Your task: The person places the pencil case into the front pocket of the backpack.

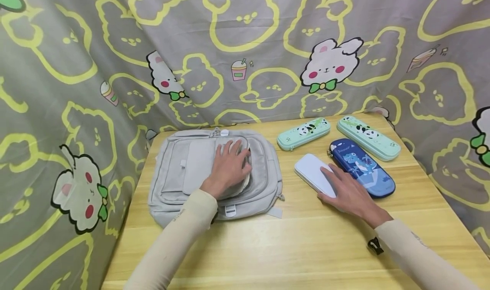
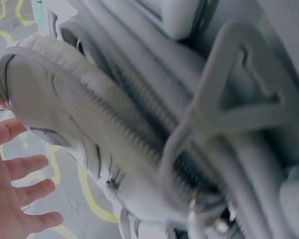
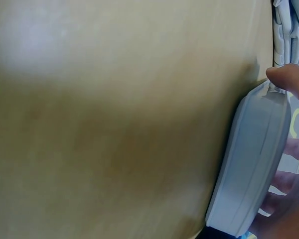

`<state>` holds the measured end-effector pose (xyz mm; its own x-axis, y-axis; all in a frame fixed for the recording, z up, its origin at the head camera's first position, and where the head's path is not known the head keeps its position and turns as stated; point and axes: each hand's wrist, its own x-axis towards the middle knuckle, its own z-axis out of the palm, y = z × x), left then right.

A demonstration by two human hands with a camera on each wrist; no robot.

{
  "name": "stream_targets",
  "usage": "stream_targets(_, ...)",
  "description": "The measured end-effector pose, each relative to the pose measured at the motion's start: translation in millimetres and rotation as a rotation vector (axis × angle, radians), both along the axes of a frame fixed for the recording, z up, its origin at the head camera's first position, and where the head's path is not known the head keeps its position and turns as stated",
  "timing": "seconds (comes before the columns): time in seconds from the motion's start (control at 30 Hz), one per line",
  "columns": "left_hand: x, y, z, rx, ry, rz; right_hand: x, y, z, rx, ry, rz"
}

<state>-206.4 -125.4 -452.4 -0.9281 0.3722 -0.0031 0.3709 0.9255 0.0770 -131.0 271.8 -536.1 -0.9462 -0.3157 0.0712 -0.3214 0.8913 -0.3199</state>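
A grey backpack (image 1: 174,169) lies on the left of the table, its zippered front pocket (image 2: 139,159) partly unzipped in the left wrist view. My left hand (image 1: 229,164) rests over that pocket with fingers spread; the left wrist view shows the fingers (image 2: 27,167) apart beside the pocket's raised edge. On the right, my right hand (image 1: 346,192) grips a pale blue pencil case (image 1: 311,171) lying on the table. The thumb (image 3: 289,79) touches its zipped near end, and the other fingers reach across its top, partly hidden behind the case in the right wrist view.
A dark blue dinosaur pencil case (image 1: 363,169) lies just right of the pale one. Behind are two mint panda pencil cases, the left one (image 1: 304,133) and the right one (image 1: 368,137). A patterned curtain (image 1: 260,35) hangs around the wooden table (image 1: 275,251).
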Motion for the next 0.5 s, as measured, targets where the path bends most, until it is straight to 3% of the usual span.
stream_targets(0.5,-0.9,-13.8,26.4,-0.035,-0.008,-0.016,13.3,3.2,0.3,-0.013,-0.037,-0.032)
